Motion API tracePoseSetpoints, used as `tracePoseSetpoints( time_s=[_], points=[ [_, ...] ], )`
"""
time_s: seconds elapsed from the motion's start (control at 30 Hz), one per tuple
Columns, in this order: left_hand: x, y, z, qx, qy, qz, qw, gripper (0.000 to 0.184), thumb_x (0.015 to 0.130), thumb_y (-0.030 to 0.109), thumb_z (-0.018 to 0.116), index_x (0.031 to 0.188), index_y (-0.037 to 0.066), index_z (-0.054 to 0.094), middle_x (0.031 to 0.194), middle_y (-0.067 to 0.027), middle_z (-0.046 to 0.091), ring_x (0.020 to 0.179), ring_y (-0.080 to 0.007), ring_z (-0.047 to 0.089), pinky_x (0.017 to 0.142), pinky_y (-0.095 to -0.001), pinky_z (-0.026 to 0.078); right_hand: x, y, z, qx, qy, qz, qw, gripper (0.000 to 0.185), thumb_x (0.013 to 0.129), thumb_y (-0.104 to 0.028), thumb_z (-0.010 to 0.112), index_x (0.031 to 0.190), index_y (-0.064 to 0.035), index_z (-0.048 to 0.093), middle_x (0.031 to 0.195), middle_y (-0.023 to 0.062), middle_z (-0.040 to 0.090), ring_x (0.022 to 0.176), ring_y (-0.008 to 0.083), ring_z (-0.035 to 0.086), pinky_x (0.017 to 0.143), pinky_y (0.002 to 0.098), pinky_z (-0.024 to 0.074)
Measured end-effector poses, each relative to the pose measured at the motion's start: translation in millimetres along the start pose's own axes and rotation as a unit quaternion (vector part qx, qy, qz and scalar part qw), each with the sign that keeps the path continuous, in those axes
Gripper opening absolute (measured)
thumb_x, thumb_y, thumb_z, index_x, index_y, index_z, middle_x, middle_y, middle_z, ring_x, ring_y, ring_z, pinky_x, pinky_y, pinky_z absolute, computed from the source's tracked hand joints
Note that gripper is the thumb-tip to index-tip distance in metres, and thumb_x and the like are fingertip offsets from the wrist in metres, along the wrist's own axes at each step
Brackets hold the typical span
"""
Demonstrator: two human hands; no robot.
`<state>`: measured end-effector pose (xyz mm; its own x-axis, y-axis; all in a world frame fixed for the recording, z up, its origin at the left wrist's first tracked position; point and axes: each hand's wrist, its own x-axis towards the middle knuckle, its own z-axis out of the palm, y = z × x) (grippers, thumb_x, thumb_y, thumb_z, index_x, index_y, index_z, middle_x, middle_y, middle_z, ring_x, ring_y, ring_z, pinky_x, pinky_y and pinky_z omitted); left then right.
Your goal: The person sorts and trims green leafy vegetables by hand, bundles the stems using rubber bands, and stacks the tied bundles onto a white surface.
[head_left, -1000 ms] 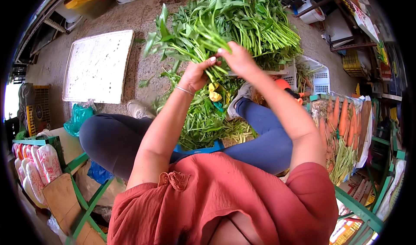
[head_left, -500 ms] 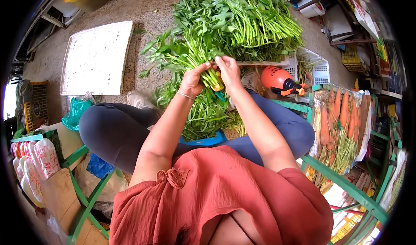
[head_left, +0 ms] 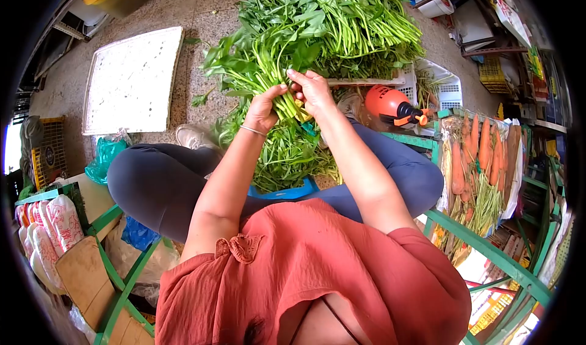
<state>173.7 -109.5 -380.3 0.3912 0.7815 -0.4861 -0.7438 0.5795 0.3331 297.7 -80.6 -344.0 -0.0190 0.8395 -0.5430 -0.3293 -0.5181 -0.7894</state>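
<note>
Greens (head_left: 267,70) fill the left hand (head_left: 263,109), near-left of the larger pile (head_left: 342,30); the right hand (head_left: 315,92) narrows beside them, grip unclear. Bunching seems underway, calling next for steady support.

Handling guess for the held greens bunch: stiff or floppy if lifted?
The held bunch will probably flop at its leafy end, where leaves splay outward. Its stems, gathered at the left hand, look straighter and likely stiffer. Thin-looking leaves may bruise.
</note>
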Motion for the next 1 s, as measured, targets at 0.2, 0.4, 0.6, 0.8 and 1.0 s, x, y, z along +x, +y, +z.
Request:
tracePoseSetpoints(
  time_s=[0.2, 0.4, 0.6, 0.8, 1.0],
  points=[
    [10, 5, -16, -0.037, 0.02, 0.065, 0.997, 0.019, 0.075, 0.011, 0.059, 0.091, 0.001, 0.058, 0.091, -0.0081, 0.059, 0.085, -0.0196, 0.056, 0.078, -0.0342, 0.046, -22, 18, -8, -0.21, 0.051, -0.083, 0.973, 0.02, 0.075, -0.017, 0.068, 0.064, -0.0048, 0.057, 0.057, 0.0024, 0.056, 0.045, 0.0062, 0.046, 0.041, 0.0189, 0.0361],
    [6, 33, -9, -0.139, -0.005, 0.112, 0.984, 0.02, 0.077, 0.005, 0.057, 0.096, 0.002, 0.054, 0.091, -0.0093, 0.059, 0.088, -0.0193, 0.057, 0.086, -0.0358, 0.044, -66, 73, -53, -0.363, 0.051, -0.03, 0.93, 0.023, 0.073, -0.017, 0.067, 0.062, -0.0004, 0.057, 0.055, 0.0053, 0.056, 0.048, 0.0104, 0.05, 0.045, 0.025, 0.0404],
    [-2, 41, 6, -0.163, -0.063, 0.135, 0.975, 0.033, 0.078, 0.002, 0.057, 0.11, -0.001, 0.049, 0.102, -0.008, 0.056, 0.087, -0.0159, 0.055, 0.086, -0.0316, 0.044, -56, 80, -64, -0.471, 0.002, 0.106, 0.876, 0.041, 0.077, -0.033, 0.061, 0.1, 0.0003, 0.054, 0.091, 0.0173, 0.058, 0.078, 0.0186, 0.056, 0.071, 0.0321, 0.0442],
    [-1, 3, 15, -0.065, -0.057, 0.094, 0.992, 0.034, 0.076, -0.002, 0.057, 0.108, 0.0, 0.049, 0.096, -0.0065, 0.059, 0.079, -0.0152, 0.057, 0.076, -0.0279, 0.047, -42, 5, 10, 0.288, 0.107, 0.114, 0.945, 0.062, 0.088, -0.051, 0.031, 0.125, -0.0013, 0.034, 0.101, 0.0125, 0.055, 0.097, 0.0231, 0.049, 0.094, 0.0362, 0.0314],
    [-18, 16, 36, -0.027, -0.024, 0.122, 0.992, 0.025, 0.075, -0.001, 0.059, 0.099, 0.003, 0.053, 0.084, -0.0046, 0.058, 0.083, -0.0176, 0.059, 0.078, -0.0341, 0.049, -22, -12, 3, -0.066, 0.05, -0.159, 0.984, 0.025, 0.082, -0.033, 0.055, 0.085, -0.0084, 0.058, 0.072, 0.0021, 0.061, 0.065, 0.0153, 0.058, 0.061, 0.0283, 0.047]
  ],
)
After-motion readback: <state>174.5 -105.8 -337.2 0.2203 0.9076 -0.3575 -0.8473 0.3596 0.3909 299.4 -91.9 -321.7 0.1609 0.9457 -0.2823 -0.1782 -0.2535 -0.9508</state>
